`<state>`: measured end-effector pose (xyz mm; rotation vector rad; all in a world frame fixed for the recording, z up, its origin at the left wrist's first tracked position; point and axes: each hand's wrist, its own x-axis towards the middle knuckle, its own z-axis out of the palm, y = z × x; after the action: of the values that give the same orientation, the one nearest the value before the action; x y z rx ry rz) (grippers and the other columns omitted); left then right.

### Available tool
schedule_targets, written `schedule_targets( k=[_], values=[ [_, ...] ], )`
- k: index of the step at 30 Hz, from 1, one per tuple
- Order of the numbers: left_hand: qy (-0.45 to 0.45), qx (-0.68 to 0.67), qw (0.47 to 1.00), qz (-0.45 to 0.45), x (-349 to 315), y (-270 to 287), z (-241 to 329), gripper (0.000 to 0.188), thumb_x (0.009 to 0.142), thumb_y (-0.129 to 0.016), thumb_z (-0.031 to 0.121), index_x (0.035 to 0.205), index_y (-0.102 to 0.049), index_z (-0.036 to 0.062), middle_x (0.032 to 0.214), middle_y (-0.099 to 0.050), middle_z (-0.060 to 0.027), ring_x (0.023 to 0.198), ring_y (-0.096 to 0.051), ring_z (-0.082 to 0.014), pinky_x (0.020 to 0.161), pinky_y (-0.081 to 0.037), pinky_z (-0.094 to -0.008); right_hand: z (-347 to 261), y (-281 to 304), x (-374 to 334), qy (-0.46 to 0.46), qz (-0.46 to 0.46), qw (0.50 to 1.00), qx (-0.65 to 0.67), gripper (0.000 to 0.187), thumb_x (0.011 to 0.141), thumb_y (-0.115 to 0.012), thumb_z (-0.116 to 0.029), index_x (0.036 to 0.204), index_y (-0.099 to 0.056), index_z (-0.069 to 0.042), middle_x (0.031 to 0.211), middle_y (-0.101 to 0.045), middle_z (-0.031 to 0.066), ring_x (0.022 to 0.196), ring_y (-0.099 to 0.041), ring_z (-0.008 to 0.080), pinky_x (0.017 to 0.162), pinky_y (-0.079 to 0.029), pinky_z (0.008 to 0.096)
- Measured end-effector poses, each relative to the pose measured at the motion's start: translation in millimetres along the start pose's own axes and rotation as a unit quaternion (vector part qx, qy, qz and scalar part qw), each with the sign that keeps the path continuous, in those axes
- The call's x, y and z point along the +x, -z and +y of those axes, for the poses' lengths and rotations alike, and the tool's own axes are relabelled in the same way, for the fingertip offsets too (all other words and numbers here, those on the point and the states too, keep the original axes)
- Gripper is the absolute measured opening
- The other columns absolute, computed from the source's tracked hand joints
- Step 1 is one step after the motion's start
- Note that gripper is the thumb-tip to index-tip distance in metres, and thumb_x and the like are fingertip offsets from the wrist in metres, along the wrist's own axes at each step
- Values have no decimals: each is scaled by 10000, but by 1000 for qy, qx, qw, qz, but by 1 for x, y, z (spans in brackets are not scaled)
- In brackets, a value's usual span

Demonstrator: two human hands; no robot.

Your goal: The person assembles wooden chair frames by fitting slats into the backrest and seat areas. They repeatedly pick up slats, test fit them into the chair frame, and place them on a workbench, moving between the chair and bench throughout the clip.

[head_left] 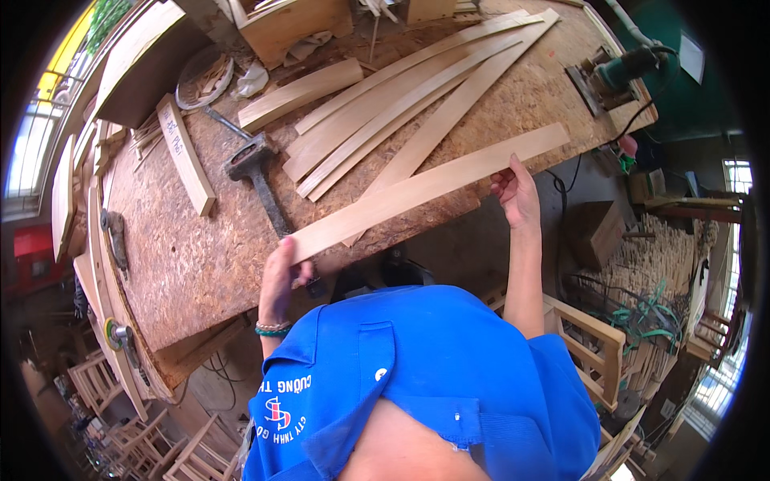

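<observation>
While the left hand (281,271) pinches one end of a pale wooden strip (429,191) between thumb and fingers, the right hand (520,195) meets it near the other end, thumb at the strip's near edge and remaining fingers curled; whether these clamp the wood I cannot tell; the strip slants along the near edge of the worktop (184,280), crossing over the lower end of a diagonal slat (449,128); beyond it, toward the far edge, long strips (353,132) lie fanned together; a hammer (255,159) rests left of them; a short board (186,160) lies nearer the left edge; a green power tool (616,82) stands by the right edge.
</observation>
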<state>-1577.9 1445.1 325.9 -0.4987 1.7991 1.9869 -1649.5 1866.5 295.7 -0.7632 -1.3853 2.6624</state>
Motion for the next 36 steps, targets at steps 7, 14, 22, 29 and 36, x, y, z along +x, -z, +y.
schedule_targets(
  k=[7,14,22,29,36],
  values=[
    [-64,396,916,18,45,-37,37,439,955,-457,437,1007,-634,39,809,-650,-108,667,-616,-222,637,-487,-345,13,2,2,-15,-11,1000,13,204,879,-641,-247,1004,-573,-101,871,-645,28,770,-642,149,612,-533,263],
    [-331,627,681,182,123,-25,54,497,776,-691,262,1220,-524,115,1110,-586,-118,1017,-566,-301,822,-444,-420,16,14,18,-13,-5,1000,27,135,895,-615,-215,936,-556,-102,858,-652,48,740,-670,170,540,-542,255],
    [-314,627,701,127,132,-27,73,312,746,-713,184,992,-548,89,944,-564,-123,884,-571,-325,732,-444,-420,14,14,17,-3,14,1000,21,220,896,-612,-234,1033,-571,-67,901,-671,89,737,-688,186,463,-530,214],
    [-364,547,738,154,126,-38,64,226,755,-621,52,923,-480,104,880,-538,-122,771,-575,-349,655,-441,-427,13,14,20,-13,5,1000,-9,251,893,-616,-253,1054,-565,-67,889,-670,95,738,-689,190,465,-529,212],
    [-403,577,707,72,116,-45,70,203,783,-682,252,830,-567,93,887,-588,-99,808,-588,-285,697,-437,-375,13,13,18,-3,24,999,-42,268,887,-621,-248,1051,-557,-46,889,-664,109,718,-685,183,446,-536,210]
  ],
)
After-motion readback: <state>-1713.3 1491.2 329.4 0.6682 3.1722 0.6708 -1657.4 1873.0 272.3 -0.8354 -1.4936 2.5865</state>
